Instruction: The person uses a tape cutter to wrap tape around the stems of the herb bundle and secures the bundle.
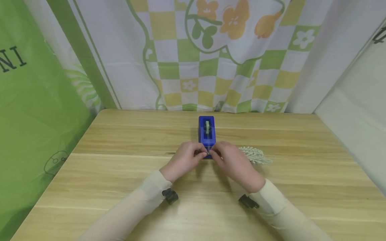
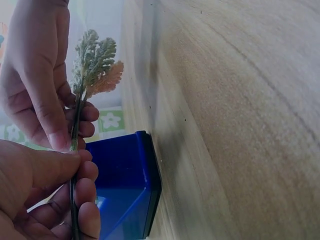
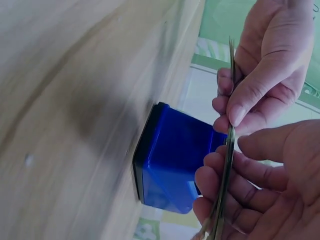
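Note:
A bunch of leafy sprigs lies crosswise between my hands, held just in front of a blue tape dispenser. Its heads are pale green, plus one orange-brown leaf, and point right. My left hand pinches the thin dark stems between thumb and fingers. Close beside it, my right hand holds the stems nearer the leaves, fingers curled beneath them. Between the thumbs, a shiny band that looks like clear tape sits on the stems. The dispenser's front end is partly hidden by my fingers.
The wooden table reaches back to a checked, flowered curtain. Green cloth hangs at the left and white cloth at the right. A small dark device is worn on each wrist.

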A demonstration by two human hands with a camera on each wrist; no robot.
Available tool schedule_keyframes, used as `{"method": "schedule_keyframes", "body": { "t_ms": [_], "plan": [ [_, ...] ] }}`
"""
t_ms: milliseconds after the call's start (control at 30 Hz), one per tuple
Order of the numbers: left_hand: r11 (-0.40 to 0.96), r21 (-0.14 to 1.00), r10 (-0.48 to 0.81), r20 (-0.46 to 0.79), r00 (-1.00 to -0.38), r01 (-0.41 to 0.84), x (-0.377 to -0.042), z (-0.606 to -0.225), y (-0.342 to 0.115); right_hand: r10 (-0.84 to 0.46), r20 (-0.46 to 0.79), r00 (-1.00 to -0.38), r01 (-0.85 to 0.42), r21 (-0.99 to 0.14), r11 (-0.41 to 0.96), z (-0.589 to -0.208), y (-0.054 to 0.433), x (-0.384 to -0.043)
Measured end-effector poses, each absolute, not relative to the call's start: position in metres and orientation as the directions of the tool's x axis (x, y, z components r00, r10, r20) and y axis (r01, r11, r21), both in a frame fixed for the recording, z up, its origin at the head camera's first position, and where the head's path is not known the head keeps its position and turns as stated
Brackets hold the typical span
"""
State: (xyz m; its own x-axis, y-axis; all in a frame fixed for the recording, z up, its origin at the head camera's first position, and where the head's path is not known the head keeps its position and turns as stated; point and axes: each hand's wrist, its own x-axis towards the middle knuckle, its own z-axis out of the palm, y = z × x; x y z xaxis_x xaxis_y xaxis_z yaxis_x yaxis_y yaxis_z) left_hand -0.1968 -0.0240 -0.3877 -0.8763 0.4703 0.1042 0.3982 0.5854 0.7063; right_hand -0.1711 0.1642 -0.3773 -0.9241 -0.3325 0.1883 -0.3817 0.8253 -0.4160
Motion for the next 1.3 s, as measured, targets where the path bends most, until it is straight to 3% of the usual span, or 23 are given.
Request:
{"method": "schedule_keyframes", "body": {
  "t_ms": [433, 1000, 1300],
  "plan": [
    [0.57, 0.713, 0.467, 0.128, -0.875, 0.409, -0.198, -0.389, -0.023, -0.228, 0.09, -0.969, -0.24, -0.544, 0.804, -0.374, 0.156, -0.18],
    [0.548, 0.75, 0.431, 0.127, -0.893, 0.371, -0.198, -0.389, -0.022, -0.248, 0.076, -0.966, -0.244, -0.597, 0.764, -0.376, 0.16, -0.187],
    [0.476, 0.801, 0.366, 0.194, -0.91, 0.362, -0.204, -0.385, -0.024, -0.281, 0.07, -0.957, -0.262, -0.625, 0.736, -0.378, 0.162, -0.189]
  ]
}}
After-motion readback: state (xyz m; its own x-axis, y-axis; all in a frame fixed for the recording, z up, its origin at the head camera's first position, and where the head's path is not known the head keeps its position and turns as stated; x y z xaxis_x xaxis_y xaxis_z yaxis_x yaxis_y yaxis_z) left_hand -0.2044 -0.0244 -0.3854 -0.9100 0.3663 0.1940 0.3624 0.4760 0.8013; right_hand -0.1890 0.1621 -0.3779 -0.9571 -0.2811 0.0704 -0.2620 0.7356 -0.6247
